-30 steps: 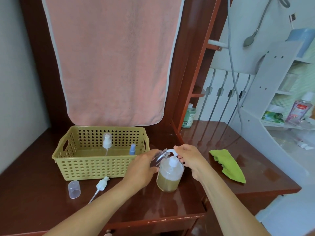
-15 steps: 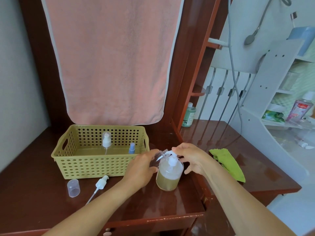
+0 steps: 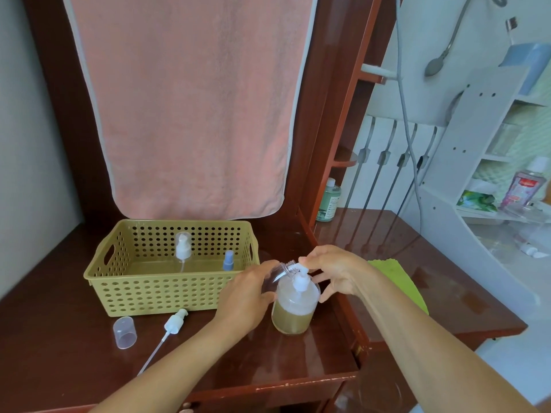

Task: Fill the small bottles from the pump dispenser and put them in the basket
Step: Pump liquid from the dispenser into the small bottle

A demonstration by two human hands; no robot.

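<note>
L hand [image 3: 247, 296] grips small bottle [image 3: 278, 272] — R hand [image 3: 334, 271] presses pump dispenser [image 3: 295, 305]; no legible labels.

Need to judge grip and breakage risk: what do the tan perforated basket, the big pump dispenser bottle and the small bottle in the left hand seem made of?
Tan perforated basket: likely moulded plastic, matte, with uniform punched holes. Big pump dispenser bottle: translucent, frosted, probably plastic; brownish liquid shows through. Small clear bottle in the left hand: transparent, threaded neck, probably plastic; glass can't be excluded.

No legible text; labels on green bottle [image 3: 328, 201] & pink bottle [image 3: 524, 189] too blurred.
</note>
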